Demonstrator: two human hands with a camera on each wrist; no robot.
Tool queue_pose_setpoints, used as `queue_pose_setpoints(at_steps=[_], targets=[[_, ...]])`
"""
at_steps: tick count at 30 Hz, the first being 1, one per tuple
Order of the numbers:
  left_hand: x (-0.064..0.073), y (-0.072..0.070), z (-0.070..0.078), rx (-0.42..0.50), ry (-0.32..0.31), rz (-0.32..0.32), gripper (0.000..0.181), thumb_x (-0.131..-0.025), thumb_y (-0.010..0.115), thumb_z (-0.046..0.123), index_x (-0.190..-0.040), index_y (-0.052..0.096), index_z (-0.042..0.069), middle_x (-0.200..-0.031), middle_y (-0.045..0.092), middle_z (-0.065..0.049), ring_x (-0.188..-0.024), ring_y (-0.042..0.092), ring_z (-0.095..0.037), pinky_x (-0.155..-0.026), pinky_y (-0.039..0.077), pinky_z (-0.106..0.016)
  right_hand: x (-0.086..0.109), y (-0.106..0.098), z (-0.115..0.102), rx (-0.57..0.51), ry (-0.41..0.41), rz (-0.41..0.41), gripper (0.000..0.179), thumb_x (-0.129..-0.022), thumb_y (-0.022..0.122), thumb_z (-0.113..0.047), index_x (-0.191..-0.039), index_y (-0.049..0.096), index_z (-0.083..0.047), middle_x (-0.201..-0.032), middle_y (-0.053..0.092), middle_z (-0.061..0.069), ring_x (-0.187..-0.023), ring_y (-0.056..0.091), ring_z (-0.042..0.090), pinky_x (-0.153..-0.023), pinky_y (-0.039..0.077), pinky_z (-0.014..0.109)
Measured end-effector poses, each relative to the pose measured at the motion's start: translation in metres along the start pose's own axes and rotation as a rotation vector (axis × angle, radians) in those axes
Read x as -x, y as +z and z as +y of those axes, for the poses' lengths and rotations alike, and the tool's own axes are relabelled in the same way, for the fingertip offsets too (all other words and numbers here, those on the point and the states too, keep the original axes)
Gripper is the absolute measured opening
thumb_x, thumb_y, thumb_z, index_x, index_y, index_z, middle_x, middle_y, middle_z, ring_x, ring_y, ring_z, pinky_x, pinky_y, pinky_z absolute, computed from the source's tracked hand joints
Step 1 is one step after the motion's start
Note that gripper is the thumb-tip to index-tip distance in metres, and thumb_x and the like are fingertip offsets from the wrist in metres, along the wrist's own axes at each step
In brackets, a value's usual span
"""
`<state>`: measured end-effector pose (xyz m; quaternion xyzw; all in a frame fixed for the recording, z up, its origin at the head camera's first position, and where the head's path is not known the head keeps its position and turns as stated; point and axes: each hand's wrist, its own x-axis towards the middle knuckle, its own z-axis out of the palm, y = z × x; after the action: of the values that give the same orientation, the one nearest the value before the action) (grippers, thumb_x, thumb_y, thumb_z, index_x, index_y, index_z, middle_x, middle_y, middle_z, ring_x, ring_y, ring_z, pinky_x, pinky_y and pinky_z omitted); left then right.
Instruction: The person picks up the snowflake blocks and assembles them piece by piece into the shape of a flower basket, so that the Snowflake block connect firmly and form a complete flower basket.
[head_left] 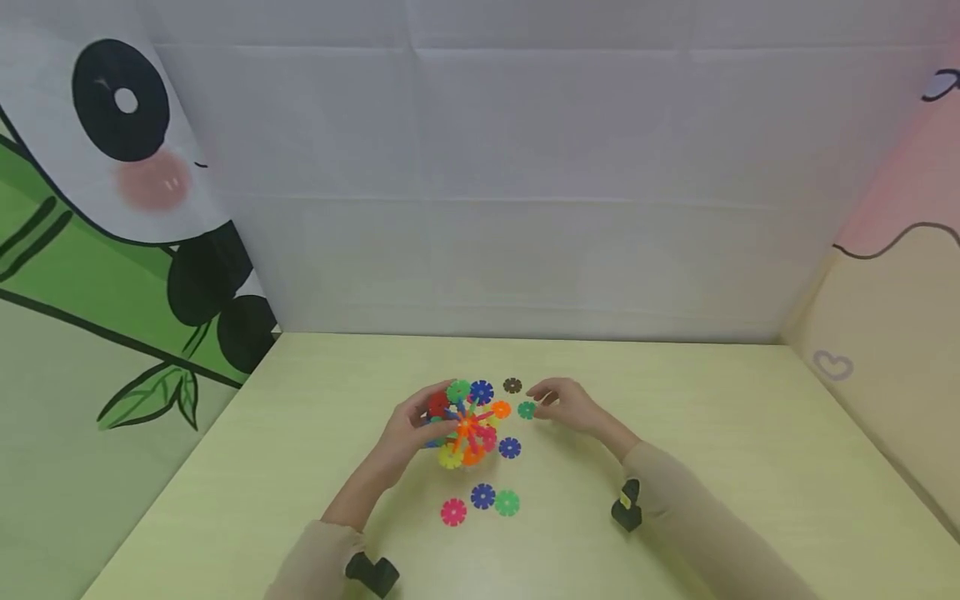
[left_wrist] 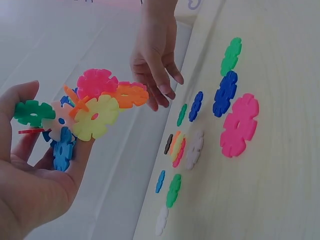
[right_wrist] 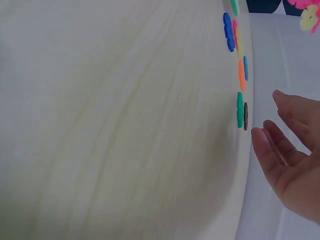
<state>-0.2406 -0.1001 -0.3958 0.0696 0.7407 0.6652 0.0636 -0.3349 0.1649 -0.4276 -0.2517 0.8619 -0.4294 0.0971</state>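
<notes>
My left hand point(head_left: 403, 437) grips a cluster of interlocking plastic snowflake discs point(head_left: 467, 427), held above the table. In the left wrist view, yellow, pink, orange, blue and green discs of the cluster point(left_wrist: 95, 117) jut out at different angles, with the fingers and thumb around its near side. My right hand point(head_left: 573, 407) hovers over the table, its fingers loosely bent and nothing between them. Nearest to it are a loose green disc point(head_left: 527, 410) and a brown disc point(head_left: 512, 385). The right wrist view shows the thumb and fingertips of that hand point(right_wrist: 292, 155) apart.
Closer to the front lie a pink disc point(head_left: 453, 512), a blue disc point(head_left: 483, 497) and a light green disc point(head_left: 507, 502). Another blue disc point(head_left: 510, 447) lies right of the cluster. A white wall point(head_left: 525, 267) stands behind the pale table point(head_left: 712, 433).
</notes>
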Motion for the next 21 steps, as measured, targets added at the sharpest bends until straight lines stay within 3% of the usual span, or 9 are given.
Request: queue_pose_setpoints(at_steps=[8,15,21], targets=[[0.000,-0.001,-0.001,-0.022,0.000,0.006,0.057,-0.082,0.065,0.011,-0.134,0.043,0.013,-0.120,0.051,-0.014,-0.099,0.055,-0.023,-0.083,0.050,-0.032,-0.023,0.016,0.012,0.164,0.142,0.002,0.031,-0.073,0.070,-0.003,-0.104,0.065,-0.001,-0.098,0.063,0.007,-0.089,0.056,0.019,-0.082,0.048,0.035],[0.001,0.000,-0.002,-0.011,0.006,-0.001,0.057,-0.081,0.065,0.009,-0.134,0.043,0.012,-0.118,0.052,-0.014,-0.099,0.054,-0.023,-0.083,0.050,-0.033,-0.021,0.018,0.005,0.240,0.153,-0.004,0.028,-0.072,0.072,-0.004,-0.099,0.066,0.001,-0.094,0.063,0.008,-0.088,0.056,0.021,-0.083,0.048,0.037],[0.000,0.005,-0.001,0.003,0.007,-0.026,0.058,-0.081,0.065,0.009,-0.134,0.043,0.013,-0.120,0.051,-0.015,-0.101,0.053,-0.023,-0.083,0.050,-0.033,-0.017,0.014,0.004,0.248,0.125,0.002,0.026,-0.069,0.074,-0.003,-0.092,0.063,-0.002,-0.084,0.059,0.004,-0.080,0.054,0.018,-0.074,0.048,0.032]])
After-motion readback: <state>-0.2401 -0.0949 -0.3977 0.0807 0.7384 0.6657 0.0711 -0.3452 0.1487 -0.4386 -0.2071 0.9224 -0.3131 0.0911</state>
